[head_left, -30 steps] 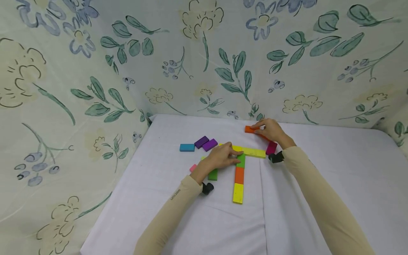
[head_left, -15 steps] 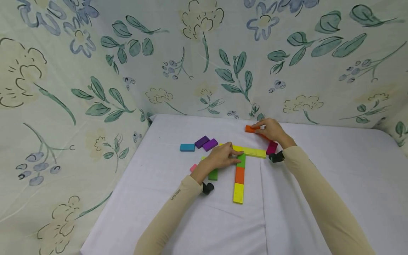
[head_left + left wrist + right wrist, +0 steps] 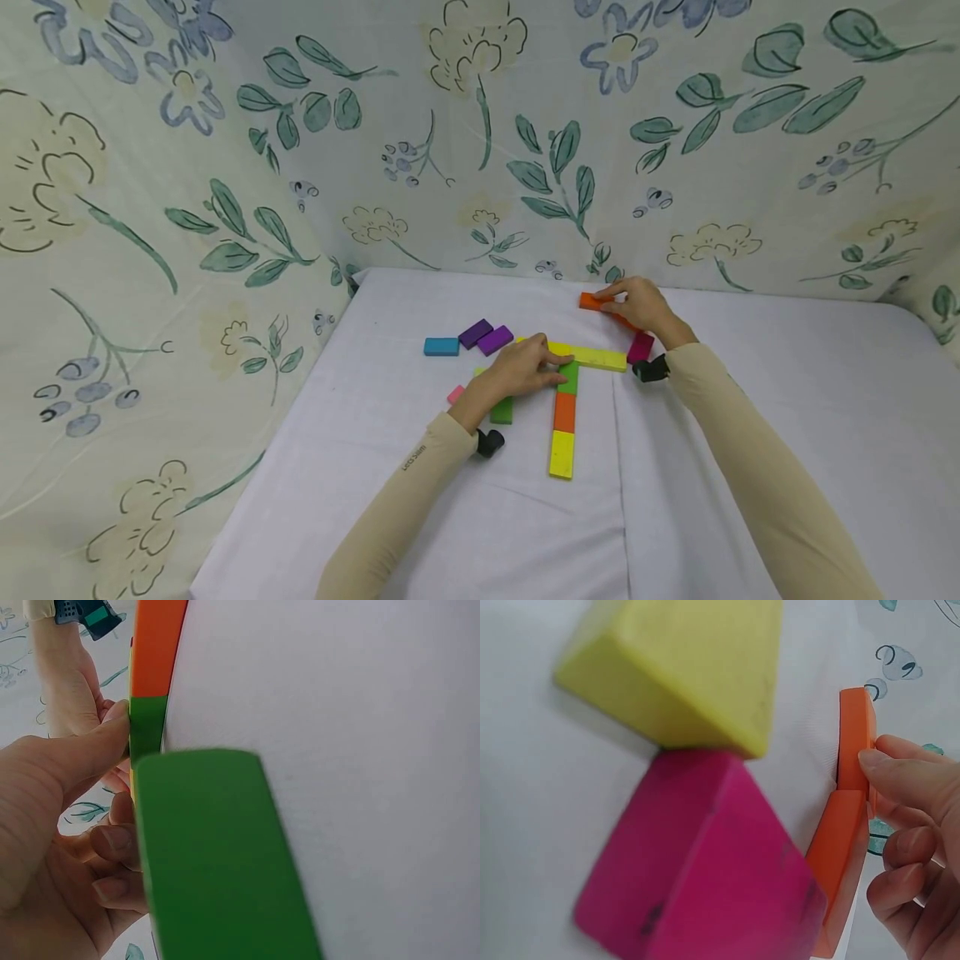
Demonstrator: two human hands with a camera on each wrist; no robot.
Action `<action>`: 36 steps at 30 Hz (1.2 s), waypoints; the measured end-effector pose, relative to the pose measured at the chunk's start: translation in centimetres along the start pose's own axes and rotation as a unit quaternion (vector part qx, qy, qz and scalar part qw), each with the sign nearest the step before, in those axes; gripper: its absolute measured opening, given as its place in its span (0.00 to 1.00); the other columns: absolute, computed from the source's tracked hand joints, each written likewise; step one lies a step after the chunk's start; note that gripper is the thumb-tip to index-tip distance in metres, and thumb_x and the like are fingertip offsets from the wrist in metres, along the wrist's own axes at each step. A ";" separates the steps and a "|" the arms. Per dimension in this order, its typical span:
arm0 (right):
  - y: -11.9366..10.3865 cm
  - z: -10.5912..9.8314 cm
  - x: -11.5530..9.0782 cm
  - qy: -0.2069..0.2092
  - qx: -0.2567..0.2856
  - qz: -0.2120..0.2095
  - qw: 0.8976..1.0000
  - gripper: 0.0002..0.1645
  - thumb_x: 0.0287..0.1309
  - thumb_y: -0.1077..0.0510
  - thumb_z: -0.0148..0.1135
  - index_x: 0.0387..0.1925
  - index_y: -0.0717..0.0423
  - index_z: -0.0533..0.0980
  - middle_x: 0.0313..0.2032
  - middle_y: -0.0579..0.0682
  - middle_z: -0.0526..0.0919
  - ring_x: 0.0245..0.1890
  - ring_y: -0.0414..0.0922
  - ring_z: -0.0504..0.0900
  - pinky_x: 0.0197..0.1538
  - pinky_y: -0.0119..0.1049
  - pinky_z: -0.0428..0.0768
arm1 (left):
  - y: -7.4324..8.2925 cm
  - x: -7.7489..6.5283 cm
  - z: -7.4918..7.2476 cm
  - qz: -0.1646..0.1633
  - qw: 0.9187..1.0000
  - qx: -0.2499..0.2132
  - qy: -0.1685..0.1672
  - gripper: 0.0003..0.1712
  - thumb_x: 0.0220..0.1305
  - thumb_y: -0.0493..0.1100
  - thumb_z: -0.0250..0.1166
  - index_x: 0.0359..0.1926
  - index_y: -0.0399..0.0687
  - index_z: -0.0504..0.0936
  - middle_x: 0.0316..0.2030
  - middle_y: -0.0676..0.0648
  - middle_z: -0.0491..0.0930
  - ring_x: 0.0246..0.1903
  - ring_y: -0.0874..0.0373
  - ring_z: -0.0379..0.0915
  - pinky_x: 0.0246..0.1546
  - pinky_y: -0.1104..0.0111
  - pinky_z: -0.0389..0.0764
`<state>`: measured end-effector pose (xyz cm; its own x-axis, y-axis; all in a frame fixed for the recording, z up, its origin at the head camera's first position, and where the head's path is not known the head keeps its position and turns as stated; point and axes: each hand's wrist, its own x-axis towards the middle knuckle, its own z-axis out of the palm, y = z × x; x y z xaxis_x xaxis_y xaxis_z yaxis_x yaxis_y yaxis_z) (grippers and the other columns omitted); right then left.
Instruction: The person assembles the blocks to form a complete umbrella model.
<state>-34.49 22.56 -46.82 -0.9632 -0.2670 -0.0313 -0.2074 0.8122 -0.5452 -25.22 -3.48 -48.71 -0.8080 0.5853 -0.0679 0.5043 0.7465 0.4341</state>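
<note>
currently, right of centre in the head view, the right hand (image 3: 637, 302) pinches an orange block (image 3: 590, 301) between thumb and forefinger, near the table's far edge. a second orange block (image 3: 838, 862) joins its end at an angle, partly hidden by the hand in the head view, and slants toward a magenta block (image 3: 641, 348); whether those two touch, i cannot tell. the magenta block sits just beside the right end of a yellow row (image 3: 600, 359).

at the centre of the frame, the left hand (image 3: 525, 367) has its thumb against the side of a green block (image 3: 148, 724) and its forefinger where that block meets the yellow row; whether they clamp it, i cannot tell. below the green block, a red-orange block (image 3: 565, 412) and a yellow block (image 3: 561, 454) continue the column downward, end to end.

left of centre lie a blue block (image 3: 441, 347) and two purple blocks (image 3: 495, 340); lower down, a pink block (image 3: 455, 394) and a loose green block (image 3: 502, 411) show beside the left wrist. everything lies on a white cloth (image 3: 360, 450).
</note>
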 end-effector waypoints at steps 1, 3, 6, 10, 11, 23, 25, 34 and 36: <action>0.0 0.0 0.0 0.002 0.000 0.002 1.000 0.18 0.68 0.61 0.66 0.58 0.56 0.84 0.61 0.67 0.79 0.58 0.63 0.73 0.63 0.60 0.75 | 0.0 0.0 0.0 0.000 1.000 -0.001 0.000 0.27 0.68 0.59 0.68 0.67 0.68 0.78 0.39 0.51 0.70 0.35 0.61 0.65 0.31 0.75 0.61; 0.0 0.0 -0.1 0.006 0.003 0.006 1.000 0.18 0.68 0.61 0.67 0.58 0.57 0.84 0.61 0.67 0.79 0.58 0.62 0.73 0.62 0.60 0.75 | 0.0 0.0 0.0 0.001 1.000 0.000 0.001 0.27 0.68 0.59 0.68 0.67 0.68 0.78 0.39 0.51 0.70 0.35 0.61 0.65 0.31 0.75 0.61; 0.1 0.1 -0.1 0.013 0.004 0.011 1.000 0.18 0.68 0.60 0.67 0.58 0.57 0.84 0.61 0.67 0.79 0.56 0.61 0.73 0.60 0.59 0.75 | -0.1 -0.1 0.0 0.003 1.000 0.001 0.001 0.27 0.68 0.59 0.68 0.67 0.68 0.78 0.39 0.51 0.69 0.34 0.61 0.65 0.30 0.75 0.60; 0.1 0.3 -0.1 0.022 0.005 0.013 1.000 0.18 0.68 0.60 0.67 0.58 0.56 0.84 0.59 0.66 0.80 0.53 0.60 0.74 0.57 0.56 0.76 | -0.2 -0.1 0.0 0.004 1.000 0.003 -0.001 0.27 0.68 0.59 0.68 0.66 0.68 0.79 0.38 0.52 0.69 0.32 0.62 0.63 0.30 0.75 0.59; 0.1 0.3 -0.1 0.024 0.004 0.013 1.000 0.18 0.68 0.59 0.67 0.58 0.57 0.84 0.59 0.66 0.80 0.53 0.60 0.74 0.57 0.56 0.76 | -0.2 -0.1 0.0 0.004 1.000 0.004 -0.002 0.27 0.69 0.59 0.68 0.66 0.68 0.79 0.37 0.52 0.69 0.32 0.62 0.63 0.30 0.75 0.58; -0.1 0.3 -0.5 0.024 0.007 0.022 0.999 0.19 0.68 0.60 0.68 0.58 0.57 0.84 0.60 0.67 0.80 0.55 0.61 0.73 0.59 0.58 0.75 | -0.1 -0.2 0.0 0.001 1.000 0.007 -0.004 0.27 0.68 0.59 0.68 0.67 0.68 0.78 0.39 0.52 0.69 0.33 0.62 0.64 0.30 0.75 0.59; -0.1 0.3 -0.6 0.024 0.007 0.020 0.999 0.19 0.68 0.60 0.68 0.58 0.57 0.83 0.59 0.67 0.80 0.54 0.61 0.73 0.57 0.57 0.75 | -0.1 -0.2 0.0 0.000 1.000 0.007 -0.004 0.27 0.68 0.59 0.68 0.67 0.69 0.78 0.39 0.52 0.69 0.33 0.62 0.64 0.30 0.75 0.59; 0.0 0.4 -0.5 0.032 0.008 0.018 0.999 0.19 0.67 0.59 0.69 0.58 0.56 0.84 0.58 0.67 0.80 0.51 0.60 0.74 0.53 0.53 0.75 | -0.1 -0.2 0.0 -0.002 1.000 0.007 -0.005 0.27 0.68 0.59 0.68 0.67 0.69 0.78 0.38 0.52 0.69 0.33 0.61 0.64 0.30 0.75 0.59; 0.1 0.4 -0.4 0.033 0.010 0.021 0.999 0.19 0.67 0.58 0.69 0.58 0.56 0.84 0.59 0.67 0.80 0.51 0.60 0.73 0.53 0.53 0.75 | -0.1 -0.1 0.0 -0.001 1.000 0.006 -0.004 0.27 0.68 0.59 0.68 0.67 0.69 0.78 0.38 0.51 0.69 0.33 0.61 0.64 0.30 0.75 0.59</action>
<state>-34.04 22.53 -47.19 -0.9802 -0.1978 0.0013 -0.1645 0.8113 -0.5609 -25.15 -3.62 -48.73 -0.8058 0.5872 -0.0762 0.5072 0.7509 0.4230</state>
